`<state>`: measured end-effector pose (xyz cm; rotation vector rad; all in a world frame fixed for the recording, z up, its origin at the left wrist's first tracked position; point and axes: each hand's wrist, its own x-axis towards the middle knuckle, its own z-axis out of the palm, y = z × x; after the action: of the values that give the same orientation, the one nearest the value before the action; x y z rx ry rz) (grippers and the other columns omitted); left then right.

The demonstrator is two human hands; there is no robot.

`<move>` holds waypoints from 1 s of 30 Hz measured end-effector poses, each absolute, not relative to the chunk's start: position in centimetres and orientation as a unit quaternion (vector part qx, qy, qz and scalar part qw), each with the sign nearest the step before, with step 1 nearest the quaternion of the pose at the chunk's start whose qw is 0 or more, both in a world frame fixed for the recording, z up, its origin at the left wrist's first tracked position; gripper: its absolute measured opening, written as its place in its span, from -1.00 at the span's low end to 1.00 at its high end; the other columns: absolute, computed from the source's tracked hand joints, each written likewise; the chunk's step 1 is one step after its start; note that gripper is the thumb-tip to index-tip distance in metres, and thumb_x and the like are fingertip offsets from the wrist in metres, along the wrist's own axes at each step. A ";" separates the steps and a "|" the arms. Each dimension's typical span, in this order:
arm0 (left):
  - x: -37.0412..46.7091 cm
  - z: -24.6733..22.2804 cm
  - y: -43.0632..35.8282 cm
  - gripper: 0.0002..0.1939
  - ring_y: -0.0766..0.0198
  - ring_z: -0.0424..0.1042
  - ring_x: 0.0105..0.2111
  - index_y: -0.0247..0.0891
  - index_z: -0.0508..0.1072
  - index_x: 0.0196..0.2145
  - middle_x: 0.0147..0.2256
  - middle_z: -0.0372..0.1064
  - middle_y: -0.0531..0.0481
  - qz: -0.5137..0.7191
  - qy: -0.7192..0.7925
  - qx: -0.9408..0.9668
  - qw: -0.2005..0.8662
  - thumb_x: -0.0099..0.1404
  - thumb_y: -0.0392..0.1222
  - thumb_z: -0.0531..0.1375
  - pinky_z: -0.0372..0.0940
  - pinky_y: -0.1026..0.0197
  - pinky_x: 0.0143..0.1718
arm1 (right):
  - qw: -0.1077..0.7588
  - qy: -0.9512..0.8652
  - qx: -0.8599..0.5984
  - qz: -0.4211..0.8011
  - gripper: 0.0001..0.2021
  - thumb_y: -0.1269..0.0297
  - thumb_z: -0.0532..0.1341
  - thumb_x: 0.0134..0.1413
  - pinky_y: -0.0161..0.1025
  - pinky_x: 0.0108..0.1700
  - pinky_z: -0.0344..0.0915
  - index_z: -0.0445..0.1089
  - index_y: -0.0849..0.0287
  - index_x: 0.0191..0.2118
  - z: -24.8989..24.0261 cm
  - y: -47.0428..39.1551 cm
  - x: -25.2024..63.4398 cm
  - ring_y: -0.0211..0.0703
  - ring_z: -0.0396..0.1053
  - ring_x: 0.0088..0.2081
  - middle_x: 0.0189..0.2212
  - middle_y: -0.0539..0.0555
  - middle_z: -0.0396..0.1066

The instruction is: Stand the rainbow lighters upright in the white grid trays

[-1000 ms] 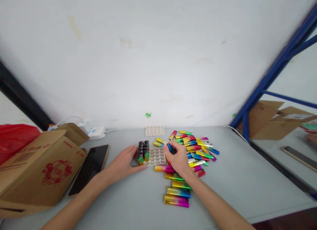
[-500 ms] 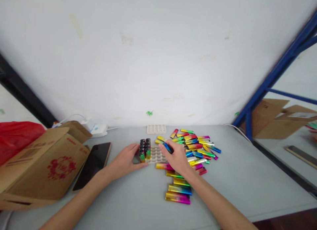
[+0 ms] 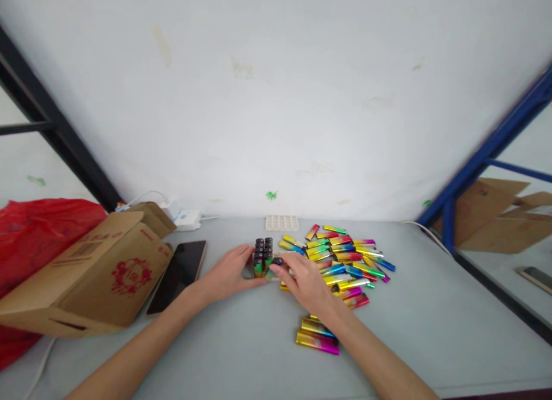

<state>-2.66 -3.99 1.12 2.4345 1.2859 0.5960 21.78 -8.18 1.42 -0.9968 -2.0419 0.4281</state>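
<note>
Two rows of black-topped lighters [image 3: 263,255] stand upright in a pale tray, which is mostly hidden by my right hand. My left hand [image 3: 235,272] curves around the left side of these lighters, thumb along the near edge and fingers behind. With my right hand [image 3: 304,279] I grip a black-topped lighter [image 3: 277,261] just right of the rows; its lower part is hidden. A pile of shiny multicoloured lighters [image 3: 340,256] lies to the right, and several more [image 3: 318,341] lie nearer me, partly under my right forearm.
Against the wall at the back lies another pale moulded tray [image 3: 282,222]. On the left are a black phone [image 3: 179,275], a cardboard box [image 3: 95,268], a red bag [image 3: 43,225] and a white plug box [image 3: 187,219]. Blue rack bars [image 3: 470,153] stand at right.
My right hand has brought its lighter left and down beside the standing rows, turning it upright. My left hand stays at the tray. The whole view has shifted slightly.
</note>
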 end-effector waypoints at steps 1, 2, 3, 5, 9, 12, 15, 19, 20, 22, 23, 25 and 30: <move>-2.7 1.0 -4.0 -0.54 -0.08 0.55 -0.05 -0.20 0.50 -0.11 -0.07 0.56 -0.18 0.210 0.451 0.852 0.162 0.25 0.20 0.40 0.45 -0.02 0.01 | 0.393 -0.814 -0.393 0.166 -0.63 -0.05 0.10 0.56 -0.03 -0.08 0.43 0.52 0.07 -0.12 1.2 -8.0 21.7 0.09 0.52 -0.16 -0.23 0.18 0.57; -2.7 1.0 -3.9 -0.53 -0.09 0.55 -0.05 -0.20 0.50 -0.11 -0.07 0.56 -0.18 0.212 0.452 0.851 0.163 0.24 0.21 0.40 0.45 -0.02 0.01 | 0.378 -0.823 -0.393 0.161 -0.65 -0.02 0.11 0.56 -0.02 -0.08 0.44 0.53 0.07 -0.09 1.0 -7.8 21.6 0.09 0.53 -0.14 -0.21 0.19 0.59; -2.7 0.9 -3.9 -0.52 -0.09 0.55 -0.05 -0.21 0.51 -0.11 -0.06 0.56 -0.19 0.212 0.452 0.851 0.164 0.24 0.21 0.40 0.45 -0.03 0.02 | 0.359 -0.832 -0.393 0.154 -0.67 0.00 0.11 0.56 -0.03 -0.09 0.45 0.52 0.08 -0.07 0.9 -7.6 21.6 0.09 0.54 -0.15 -0.20 0.19 0.59; -2.8 0.7 -3.8 -0.52 -0.10 0.55 -0.04 -0.21 0.51 -0.11 -0.05 0.56 -0.20 0.209 0.451 0.851 0.167 0.24 0.22 0.40 0.45 -0.04 0.03 | 0.323 -0.849 -0.398 0.131 -0.70 0.03 0.13 0.56 -0.05 -0.13 0.45 0.51 0.09 -0.07 0.7 -7.4 21.4 0.08 0.56 -0.19 -0.22 0.18 0.59; -2.7 0.8 -3.7 -0.52 -0.10 0.55 -0.05 -0.22 0.50 -0.10 -0.06 0.56 -0.20 0.207 0.451 0.853 0.165 0.24 0.21 0.40 0.45 -0.05 0.04 | 0.288 -0.860 -0.417 0.059 -0.69 0.04 0.14 0.55 -0.03 -0.12 0.44 0.49 0.13 -0.15 1.0 -7.4 21.1 0.12 0.56 -0.19 -0.25 0.22 0.59; -2.7 0.8 -3.7 -0.51 -0.09 0.57 -0.06 -0.19 0.51 -0.11 -0.08 0.58 -0.18 0.225 0.442 0.853 0.162 0.22 0.23 0.40 0.46 -0.03 0.02 | 0.257 -0.874 -0.412 0.018 -0.69 0.06 0.14 0.56 -0.05 -0.11 0.43 0.46 0.15 -0.17 1.5 -7.5 21.1 0.10 0.57 -0.21 -0.26 0.22 0.59; -2.8 0.7 -3.5 -0.51 -0.09 0.57 -0.07 -0.18 0.52 -0.12 -0.08 0.59 -0.17 0.232 0.441 0.851 0.165 0.21 0.24 0.41 0.47 -0.02 0.02 | 0.236 -0.884 -0.403 0.002 -0.72 0.08 0.15 0.56 -0.10 -0.14 0.42 0.45 0.15 -0.15 1.8 -7.5 21.2 0.05 0.57 -0.24 -0.28 0.19 0.60; -2.9 0.5 -3.2 -0.51 -0.11 0.57 -0.03 -0.19 0.52 -0.09 -0.04 0.59 -0.17 0.231 0.440 0.852 0.168 0.21 0.21 0.42 0.47 -0.03 0.05 | 0.207 -0.880 -0.426 -0.018 -0.71 0.04 0.20 0.53 -0.14 -0.20 0.41 0.47 0.16 -0.11 2.1 -7.5 20.7 0.05 0.59 -0.28 -0.29 0.18 0.62; -2.9 0.5 -3.1 -0.51 -0.11 0.57 -0.04 -0.18 0.52 -0.09 -0.05 0.59 -0.15 0.232 0.438 0.852 0.167 0.20 0.21 0.42 0.47 -0.03 0.05 | 0.198 -0.875 -0.440 -0.025 -0.69 0.01 0.20 0.53 -0.16 -0.23 0.40 0.48 0.17 -0.09 2.2 -7.4 20.4 0.04 0.59 -0.29 -0.28 0.18 0.63; -3.0 0.5 -3.1 -0.52 -0.11 0.57 -0.05 -0.17 0.51 -0.09 -0.06 0.60 -0.12 0.233 0.433 0.855 0.167 0.21 0.20 0.42 0.48 -0.03 0.04 | 0.183 -0.865 -0.466 -0.036 -0.63 -0.06 0.18 0.52 -0.19 -0.28 0.37 0.50 0.17 -0.08 2.1 -7.3 20.0 0.00 0.59 -0.31 -0.26 0.18 0.64; -3.0 0.6 -3.1 -0.53 -0.11 0.57 -0.06 -0.17 0.50 -0.09 -0.06 0.60 -0.11 0.233 0.431 0.856 0.166 0.22 0.20 0.41 0.48 -0.03 0.04 | 0.178 -0.863 -0.471 -0.041 -0.61 -0.08 0.17 0.52 -0.21 -0.30 0.36 0.51 0.17 -0.08 2.1 -7.3 19.9 -0.02 0.59 -0.31 -0.24 0.18 0.64; -3.0 0.7 -3.1 -0.53 -0.10 0.57 -0.06 -0.18 0.50 -0.08 -0.06 0.60 -0.12 0.234 0.430 0.856 0.166 0.24 0.20 0.40 0.48 -0.04 0.03 | 0.175 -0.869 -0.461 -0.043 -0.59 -0.09 0.15 0.52 -0.22 -0.31 0.34 0.54 0.17 -0.12 1.9 -7.1 20.0 -0.04 0.59 -0.30 -0.23 0.16 0.64; -2.9 1.0 -3.2 -0.49 -0.13 0.58 -0.06 -0.20 0.52 -0.09 -0.06 0.60 -0.16 0.233 0.440 0.851 0.169 0.22 0.26 0.40 0.50 -0.07 0.01 | 0.220 -0.876 -0.429 -0.002 -0.55 -0.14 0.17 0.50 -0.22 -0.30 0.31 0.54 0.13 -0.25 1.8 -6.7 22.1 -0.06 0.54 -0.31 -0.32 0.11 0.61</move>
<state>-2.93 -3.22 0.99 2.4195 1.2505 0.6628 22.12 -6.70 1.81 -1.1870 -2.4238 -0.0062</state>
